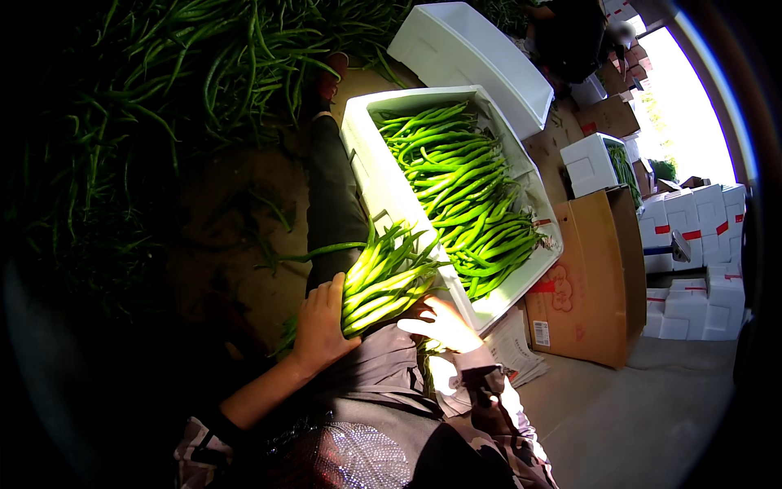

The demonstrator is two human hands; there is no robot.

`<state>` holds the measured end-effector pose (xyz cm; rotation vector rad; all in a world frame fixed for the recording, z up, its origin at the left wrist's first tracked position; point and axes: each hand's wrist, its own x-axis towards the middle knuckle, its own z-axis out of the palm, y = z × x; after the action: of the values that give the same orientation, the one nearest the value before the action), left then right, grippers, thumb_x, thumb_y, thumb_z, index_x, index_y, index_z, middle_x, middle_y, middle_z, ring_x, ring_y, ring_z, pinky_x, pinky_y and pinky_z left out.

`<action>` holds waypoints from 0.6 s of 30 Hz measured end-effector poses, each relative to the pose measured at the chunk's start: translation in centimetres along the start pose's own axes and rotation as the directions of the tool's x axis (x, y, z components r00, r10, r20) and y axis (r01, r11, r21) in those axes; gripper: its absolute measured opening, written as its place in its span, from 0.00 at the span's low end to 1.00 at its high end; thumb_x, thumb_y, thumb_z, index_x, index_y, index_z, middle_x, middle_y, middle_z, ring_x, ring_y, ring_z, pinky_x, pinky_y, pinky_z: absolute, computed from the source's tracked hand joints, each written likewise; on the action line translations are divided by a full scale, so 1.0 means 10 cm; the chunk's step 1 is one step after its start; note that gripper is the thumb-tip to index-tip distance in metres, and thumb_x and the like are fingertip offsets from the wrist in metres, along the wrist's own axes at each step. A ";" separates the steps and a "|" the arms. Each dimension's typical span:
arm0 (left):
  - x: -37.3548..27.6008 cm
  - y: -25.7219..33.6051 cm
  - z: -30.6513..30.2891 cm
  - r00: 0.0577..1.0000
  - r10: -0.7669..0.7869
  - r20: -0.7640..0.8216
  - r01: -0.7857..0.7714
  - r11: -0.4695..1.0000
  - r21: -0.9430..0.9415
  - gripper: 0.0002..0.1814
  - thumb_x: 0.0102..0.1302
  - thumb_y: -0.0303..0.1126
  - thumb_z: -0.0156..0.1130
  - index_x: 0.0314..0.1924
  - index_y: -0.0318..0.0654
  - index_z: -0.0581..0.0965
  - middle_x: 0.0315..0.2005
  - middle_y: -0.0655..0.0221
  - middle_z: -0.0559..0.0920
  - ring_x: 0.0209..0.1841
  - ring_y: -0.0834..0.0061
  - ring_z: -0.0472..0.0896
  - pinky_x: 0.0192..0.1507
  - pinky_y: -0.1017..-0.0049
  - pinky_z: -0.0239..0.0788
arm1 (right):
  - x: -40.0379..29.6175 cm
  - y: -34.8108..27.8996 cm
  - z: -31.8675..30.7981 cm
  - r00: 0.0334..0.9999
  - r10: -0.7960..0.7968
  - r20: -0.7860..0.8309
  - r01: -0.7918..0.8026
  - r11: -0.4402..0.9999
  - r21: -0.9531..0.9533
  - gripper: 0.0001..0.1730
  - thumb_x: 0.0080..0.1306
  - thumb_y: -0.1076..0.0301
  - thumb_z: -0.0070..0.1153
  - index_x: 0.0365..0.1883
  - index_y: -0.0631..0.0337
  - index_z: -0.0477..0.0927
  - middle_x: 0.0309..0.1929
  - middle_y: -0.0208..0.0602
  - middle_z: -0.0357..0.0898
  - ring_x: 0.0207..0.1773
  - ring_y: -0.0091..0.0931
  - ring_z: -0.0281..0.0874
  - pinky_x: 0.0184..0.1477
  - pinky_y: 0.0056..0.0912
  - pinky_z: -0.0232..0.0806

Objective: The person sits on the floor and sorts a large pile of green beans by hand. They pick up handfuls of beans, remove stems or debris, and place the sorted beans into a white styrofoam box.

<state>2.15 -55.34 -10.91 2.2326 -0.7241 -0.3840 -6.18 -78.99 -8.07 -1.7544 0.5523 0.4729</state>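
Observation:
A bundle of long green chili peppers (388,278) rests across my lap, with its stem ends toward the right. My left hand (321,321) is wrapped around the bundle's left side. Close to its right end is my right hand (446,324), thumb and fingers apart, in bright sunlight. Whether those fingertips touch the peppers is hard to tell. Just beyond my hands stands a white foam box (382,165), tilted in view and lined with pale sheeting. Rows of green chili peppers (455,183) lie inside it, side by side.
A large heap of loose peppers (201,67) spreads at upper left. Behind the filled box is another foam box (470,55). A cardboard carton (580,275) and newspapers (516,348) sit at right. Stacked foam boxes (696,220) and another person (568,40) are farther off.

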 end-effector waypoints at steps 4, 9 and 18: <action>-0.04 0.00 -0.01 0.999 0.048 0.009 -0.048 0.999 0.009 0.57 0.35 0.34 0.80 0.66 0.31 0.59 0.57 0.52 0.70 0.57 0.52 0.69 0.59 0.60 0.62 | -0.20 -0.06 -0.84 0.995 0.098 0.036 -0.093 0.988 -0.123 0.18 0.62 0.64 0.66 0.44 0.70 0.81 0.36 0.35 0.83 0.41 0.19 0.79 0.47 0.24 0.71; -0.05 -0.01 -0.02 0.998 0.065 0.004 -0.065 0.998 -0.010 0.57 0.34 0.32 0.80 0.66 0.32 0.59 0.58 0.51 0.70 0.60 0.51 0.68 0.62 0.59 0.61 | 0.16 -0.63 -1.09 0.938 -0.272 -0.216 0.249 0.960 -0.128 0.09 0.68 0.70 0.57 0.40 0.68 0.81 0.35 0.32 0.83 0.39 0.19 0.79 0.44 0.19 0.69; -0.07 -0.01 -0.12 0.993 0.120 -0.014 -0.120 0.993 -0.008 0.57 0.33 0.30 0.79 0.66 0.32 0.60 0.58 0.51 0.70 0.60 0.49 0.69 0.62 0.58 0.62 | 1.34 -1.10 -0.84 0.850 -0.357 0.389 0.519 0.698 -0.494 0.18 0.60 0.73 0.58 0.50 0.62 0.82 0.46 0.42 0.83 0.49 0.30 0.80 0.53 0.33 0.70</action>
<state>2.15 -54.21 -10.11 2.1690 -0.8434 -0.3123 11.43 -86.45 -5.23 -2.2785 -0.2648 0.5533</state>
